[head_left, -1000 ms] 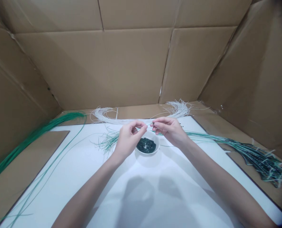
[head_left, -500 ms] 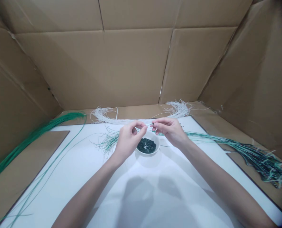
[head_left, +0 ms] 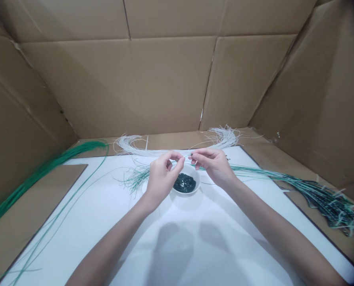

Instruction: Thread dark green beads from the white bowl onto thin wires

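Note:
Both my hands hover over a small white bowl [head_left: 195,190] filled with dark green beads [head_left: 184,183]. My left hand [head_left: 162,175] pinches thumb and forefinger together on something too small to make out. My right hand [head_left: 213,162] pinches a thin strand whose tip points at the left fingertips. The two pinches are almost touching. A bundle of green-and-white strands [head_left: 272,174] runs from under my right hand off to the right.
The white board [head_left: 177,238] sits inside tall cardboard walls. A curved bundle of white strands [head_left: 153,151] lies at the back edge. Green strands [head_left: 40,174] sweep along the left side. Beaded strands [head_left: 331,204] pile at the right.
Hardly anything differs; both hands keep their pinches over the bowl, shifting only slightly.

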Motion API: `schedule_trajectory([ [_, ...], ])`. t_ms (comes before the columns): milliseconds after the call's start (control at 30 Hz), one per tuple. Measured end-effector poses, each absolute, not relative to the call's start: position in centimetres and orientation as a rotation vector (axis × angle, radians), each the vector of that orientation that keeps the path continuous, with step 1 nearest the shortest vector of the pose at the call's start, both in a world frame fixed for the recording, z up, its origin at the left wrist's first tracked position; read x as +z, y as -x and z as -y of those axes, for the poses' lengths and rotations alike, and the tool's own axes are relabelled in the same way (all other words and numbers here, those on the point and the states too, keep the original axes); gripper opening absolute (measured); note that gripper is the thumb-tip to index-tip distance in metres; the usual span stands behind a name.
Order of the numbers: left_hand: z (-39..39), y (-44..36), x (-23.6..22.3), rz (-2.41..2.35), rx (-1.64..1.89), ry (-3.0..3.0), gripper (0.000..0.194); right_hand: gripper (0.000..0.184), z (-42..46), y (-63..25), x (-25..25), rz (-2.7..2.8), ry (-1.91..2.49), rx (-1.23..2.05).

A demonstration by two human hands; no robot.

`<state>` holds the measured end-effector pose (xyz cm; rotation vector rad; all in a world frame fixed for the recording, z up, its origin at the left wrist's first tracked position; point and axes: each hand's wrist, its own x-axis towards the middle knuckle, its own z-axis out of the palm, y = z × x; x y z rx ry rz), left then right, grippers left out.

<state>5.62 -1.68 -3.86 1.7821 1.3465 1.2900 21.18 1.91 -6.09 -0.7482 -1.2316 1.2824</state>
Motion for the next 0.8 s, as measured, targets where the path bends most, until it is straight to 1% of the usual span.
schedule_trajectory([
  [333, 1.77, -5.63, -3.78, -1.358, 1.296, -1.789, 0.015, 0.010, -1.90, -21.06, -6.03, 1.173, 0.731, 1.358],
  [800, 2.07, -5.76, -3.57, -1.352, 1.289, -1.791, 0.015, 0.015, -2.00, -21.07, -6.03, 1.100, 0.706, 1.452],
])
